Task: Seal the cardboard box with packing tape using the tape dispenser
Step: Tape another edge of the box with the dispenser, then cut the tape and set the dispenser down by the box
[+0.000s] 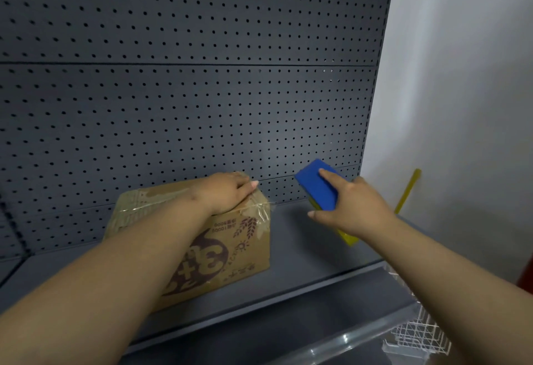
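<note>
Resting palm-down on the top right corner of the cardboard box [199, 246], the left hand [227, 191] has its fingers [248, 184] laid flat and close together, gripping nothing, pointing toward the box's right edge. Under and just beyond those fingers, clear packing tape [261, 209] runs over the top and wrinkles down the box's right corner. The box sits on a dark grey shelf [302, 252] in front of a perforated back panel [187, 91].

To the right of the left fingers, apart from the box, the right hand [354, 206] is clamped on the tape dispenser [317, 186]: its index finger lies along the blue top and the thumb comes round the lower side. A yellow part of the dispenser shows below the hand. Whether the dispenser touches the shelf cannot be told. A yellow rod [408, 191] leans by the white wall beyond the right fingers, and a white wire rack [418, 336] sits at the lower right.
</note>
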`<state>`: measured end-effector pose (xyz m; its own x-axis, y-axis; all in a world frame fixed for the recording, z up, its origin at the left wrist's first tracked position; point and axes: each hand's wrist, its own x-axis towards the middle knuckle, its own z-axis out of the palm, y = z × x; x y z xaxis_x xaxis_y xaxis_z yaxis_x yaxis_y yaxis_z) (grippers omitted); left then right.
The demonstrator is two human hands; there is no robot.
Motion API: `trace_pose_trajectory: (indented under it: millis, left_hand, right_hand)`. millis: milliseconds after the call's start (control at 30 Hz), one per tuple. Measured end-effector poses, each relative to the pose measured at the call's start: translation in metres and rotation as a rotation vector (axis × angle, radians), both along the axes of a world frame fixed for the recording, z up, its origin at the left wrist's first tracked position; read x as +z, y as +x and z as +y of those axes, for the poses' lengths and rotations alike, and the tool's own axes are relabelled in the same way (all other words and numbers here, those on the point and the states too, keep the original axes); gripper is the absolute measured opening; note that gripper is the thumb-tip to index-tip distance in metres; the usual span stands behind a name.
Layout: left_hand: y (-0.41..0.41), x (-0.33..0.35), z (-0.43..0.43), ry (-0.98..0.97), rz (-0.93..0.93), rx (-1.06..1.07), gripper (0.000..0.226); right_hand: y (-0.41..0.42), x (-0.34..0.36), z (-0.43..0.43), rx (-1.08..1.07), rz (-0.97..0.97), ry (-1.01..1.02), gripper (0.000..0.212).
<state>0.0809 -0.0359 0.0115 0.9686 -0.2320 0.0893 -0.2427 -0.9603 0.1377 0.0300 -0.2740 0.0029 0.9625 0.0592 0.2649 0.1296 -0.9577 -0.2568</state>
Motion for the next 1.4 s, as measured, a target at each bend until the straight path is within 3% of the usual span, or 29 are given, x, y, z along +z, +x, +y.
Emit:
trace_pose_trajectory:
  millis: [133,367,600,700,800,867,967,1000,1067,1200,1400]
  left_hand:
    - [-0.019,0.009,0.008,0.008,-0.148,0.002,0.058]
    - [-0.045,0.014,0.063,-0.015,-0.149,0.128,0.058]
    - [-0.068,0.006,0.117,-0.195,-0.179,0.301,0.067]
    - [-0.079,0.002,0.133,-0.454,-0.142,0.340,0.064]
    - [-0.090,-0.005,0.145,-0.675,-0.095,0.383,0.064]
    - [-0.081,-0.031,0.172,-0.792,-0.037,0.436,0.067]
    - [-0.077,-0.072,0.203,-1.126,-0.079,0.486,0.090]
    - [-0.086,-0.064,0.187,-1.214,-0.158,0.492,0.080]
    - [-0.092,-0.049,0.141,-1.318,-0.183,0.462,0.054]
    - [-0.093,-0.063,0.110,-1.594,-0.254,0.463,0.053]
    - [-0.078,-0.064,0.117,-1.477,-0.356,0.591,0.064]
  right_hand:
    - [0.039,-0.021,0.007,0.031,0.012,-0.060,0.083]
    - [0.092,-0.069,0.017,0.142,0.011,-0.367,0.066]
    - [0.120,-0.103,0.031,0.163,0.009,-0.466,0.063]
    - [0.126,-0.113,0.032,0.192,0.054,-0.451,0.054]
    - [0.131,-0.101,0.033,0.184,0.215,-0.327,0.045]
    - [0.129,-0.083,0.039,0.183,0.207,-0.118,0.042]
    - [0.109,-0.048,0.060,0.193,0.079,0.658,0.045]
    - [0.099,-0.038,0.071,0.201,0.083,0.912,0.047]
    - [0.080,-0.026,0.091,0.236,0.201,1.195,0.053]
    - [0.053,-0.034,0.122,0.252,0.349,1.376,0.054]
    - [0.042,-0.044,0.151,0.024,-0.018,1.194,0.060]
